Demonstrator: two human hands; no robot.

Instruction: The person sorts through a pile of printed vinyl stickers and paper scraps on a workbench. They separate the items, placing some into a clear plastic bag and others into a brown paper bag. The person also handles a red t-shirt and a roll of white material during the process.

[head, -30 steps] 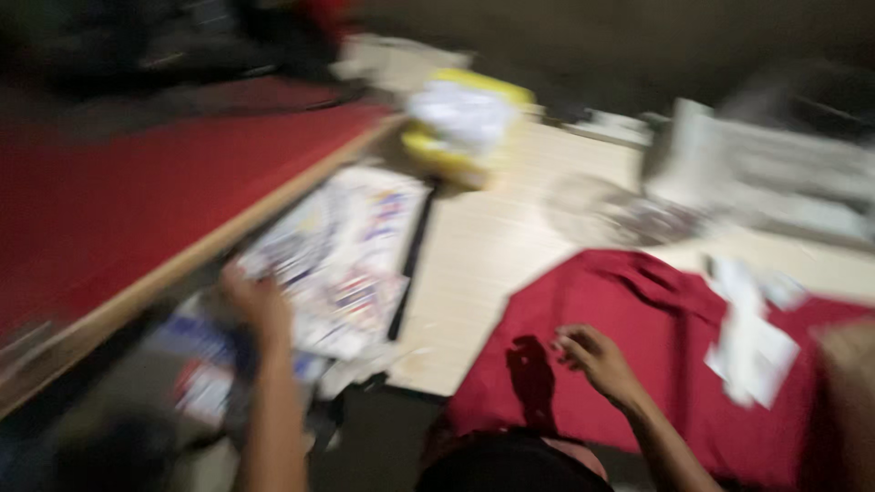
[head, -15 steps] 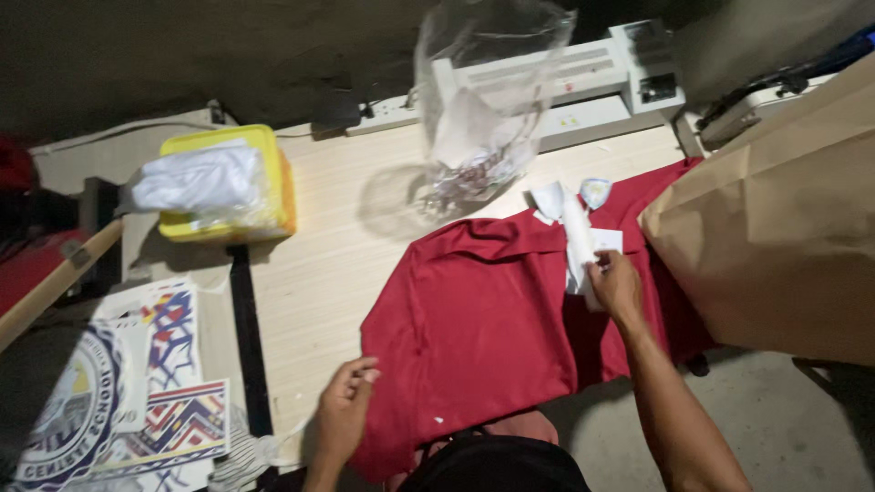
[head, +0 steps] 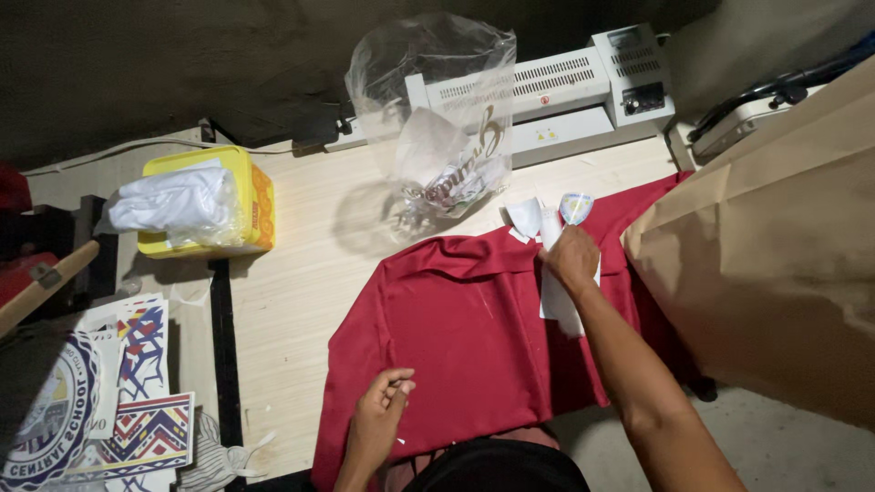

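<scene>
Working a red shirt flat on the bench, both hands on it

So the red garment (head: 474, 346) is spread over the near middle of the pale wood bench (head: 301, 273), with its near edge hanging off toward the person. Right hand (head: 571, 260) is pressed down on some white paper pieces (head: 556, 301) at the far right part of the fabric, fingers bunched together over them; can't tell whether they actually pinch the paper or just pin it. A small round printed cutout (head: 576, 208) lies just beyond that hand. Left hand (head: 378, 419) is at the near edge of the cloth, fingers curled in with thumb and fingertips meeting, touching the fabric.

Just past the shirt a clear plastic bag (head: 437, 118) stands puffed up, and behind it is a white laminating machine (head: 556, 96). Far left there's a yellow box (head: 246, 205) with a white cloth (head: 169, 200) on top. Printed sheets (head: 128, 401) lie at the near left. Big brown paper (head: 775, 255) covers the right side.
</scene>
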